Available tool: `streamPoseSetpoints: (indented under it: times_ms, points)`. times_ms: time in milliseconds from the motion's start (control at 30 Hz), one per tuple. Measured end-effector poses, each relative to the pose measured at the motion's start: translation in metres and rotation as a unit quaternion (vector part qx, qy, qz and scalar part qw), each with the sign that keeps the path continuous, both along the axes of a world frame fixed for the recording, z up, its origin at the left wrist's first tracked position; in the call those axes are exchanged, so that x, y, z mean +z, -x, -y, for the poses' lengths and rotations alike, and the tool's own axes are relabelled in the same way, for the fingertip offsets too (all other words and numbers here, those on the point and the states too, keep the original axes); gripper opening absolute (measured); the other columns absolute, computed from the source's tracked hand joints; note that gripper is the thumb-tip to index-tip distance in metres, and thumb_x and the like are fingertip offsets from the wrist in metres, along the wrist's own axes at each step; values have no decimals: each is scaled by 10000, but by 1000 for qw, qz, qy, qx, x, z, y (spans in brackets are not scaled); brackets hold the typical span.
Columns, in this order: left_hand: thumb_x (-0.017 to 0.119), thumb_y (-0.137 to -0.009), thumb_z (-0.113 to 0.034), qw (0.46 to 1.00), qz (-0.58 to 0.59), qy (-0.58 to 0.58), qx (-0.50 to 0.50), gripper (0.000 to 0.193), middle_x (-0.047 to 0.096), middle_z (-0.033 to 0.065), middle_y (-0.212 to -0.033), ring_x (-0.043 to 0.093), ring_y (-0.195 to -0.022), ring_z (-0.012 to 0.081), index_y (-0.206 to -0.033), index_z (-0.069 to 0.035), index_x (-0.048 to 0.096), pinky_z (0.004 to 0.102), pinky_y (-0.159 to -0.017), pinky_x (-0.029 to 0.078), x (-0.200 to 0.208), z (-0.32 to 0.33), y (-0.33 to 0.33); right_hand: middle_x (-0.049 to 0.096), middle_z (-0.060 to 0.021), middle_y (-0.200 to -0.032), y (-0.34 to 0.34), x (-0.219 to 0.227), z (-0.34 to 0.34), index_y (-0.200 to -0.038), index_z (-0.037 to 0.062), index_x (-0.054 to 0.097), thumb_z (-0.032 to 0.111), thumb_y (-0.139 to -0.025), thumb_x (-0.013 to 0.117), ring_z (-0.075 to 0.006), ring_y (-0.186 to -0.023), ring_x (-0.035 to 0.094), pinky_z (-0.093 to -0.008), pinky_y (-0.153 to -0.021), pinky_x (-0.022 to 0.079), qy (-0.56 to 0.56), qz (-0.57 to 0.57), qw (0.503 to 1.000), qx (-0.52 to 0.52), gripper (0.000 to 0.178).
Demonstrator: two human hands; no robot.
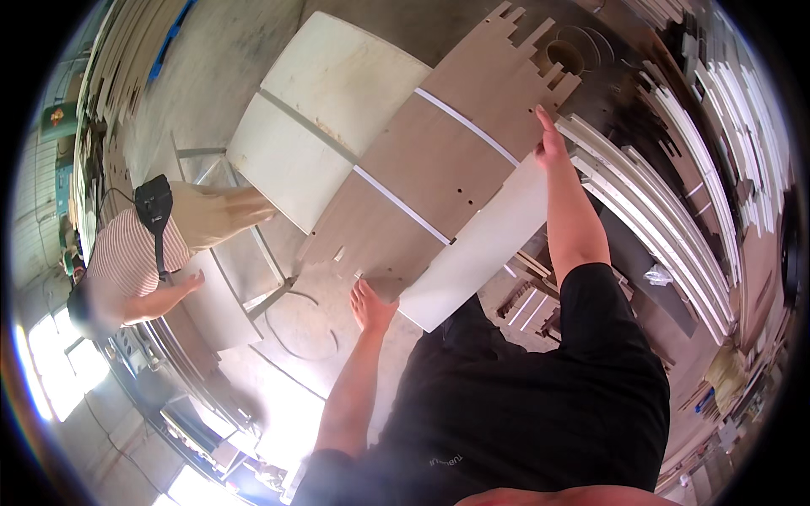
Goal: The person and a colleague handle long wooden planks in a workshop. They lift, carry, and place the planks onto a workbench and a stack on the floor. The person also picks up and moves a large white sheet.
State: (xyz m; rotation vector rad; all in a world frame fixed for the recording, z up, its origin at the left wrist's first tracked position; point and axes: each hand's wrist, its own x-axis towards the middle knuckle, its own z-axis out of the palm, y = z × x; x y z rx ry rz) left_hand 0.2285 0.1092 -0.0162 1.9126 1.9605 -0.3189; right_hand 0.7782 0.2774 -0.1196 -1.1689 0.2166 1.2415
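Observation:
My left hand (374, 306) is at the near-left end of a long white panel (481, 244), its fingers along the end and its thumb by the corner. At the panel's far-right end, my right hand (551, 145) presses against the edge with its fingers pointing up. The white panel lies across in front of my body, its long side against the brown boards (405, 185). Small dark holes show in those boards, and a narrow white strip (405, 205) crosses them. What my fingertips touch behind the panel is hidden.
Larger cream panels (337, 76) lie beyond the brown boards. At the left another person (139, 244) in a striped top bends beside a metal frame (268, 261), one hand over a pale board (219, 304). Stacks of long white strips (658, 219) stand at my right.

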Motion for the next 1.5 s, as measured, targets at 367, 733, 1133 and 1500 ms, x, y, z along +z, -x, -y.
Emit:
streamPoseSetpoints:
  times_ms: [367, 733, 1133, 1500]
  points:
    - [857, -652, -337, 999, 35, -29, -4, 791, 553, 151, -1195, 498, -1190, 355, -1241, 10, 459, 451, -1038, 407, 0, -4, 2, 681, 7, -1185, 0, 23, -1, -1257, 128, 628, 342, -815, 844, -164, -1129, 622, -325, -960, 490, 12, -30, 999, 23, 537]
    - [920, -573, -356, 987, 134, 29, -85, 951, 581, 123, -1228, 528, -1203, 318, -1346, -37, 468, 445, -1051, 411, 102, -12, 77, 665, -52, -1201, 44, 102, 40, -1235, 91, 620, 263, -840, 782, -227, -1125, 623, -386, -997, 497, -88, 9, 995, -42, 461]
    - [961, -453, -284, 920, 129, 21, -369, 940, 597, 171, -1127, 572, -1088, 380, -1243, -3, 536, 508, -943, 456, 248, 156, 237, 664, -117, -1196, 238, 260, 523, -1298, 31, 570, 241, -865, 735, -278, -1131, 635, -441, -967, 523, -6, 14, 947, -320, 509]
    - [919, -512, -404, 762, 56, 280, -581, 747, 694, 158, -1030, 665, -994, 353, -1116, -45, 665, 443, -883, 521, 253, 302, 209, 682, -172, -1157, 460, 202, 977, -1272, -36, 575, 201, -804, 782, -313, -1025, 696, -461, -890, 582, 220, -30, 782, -583, 564]
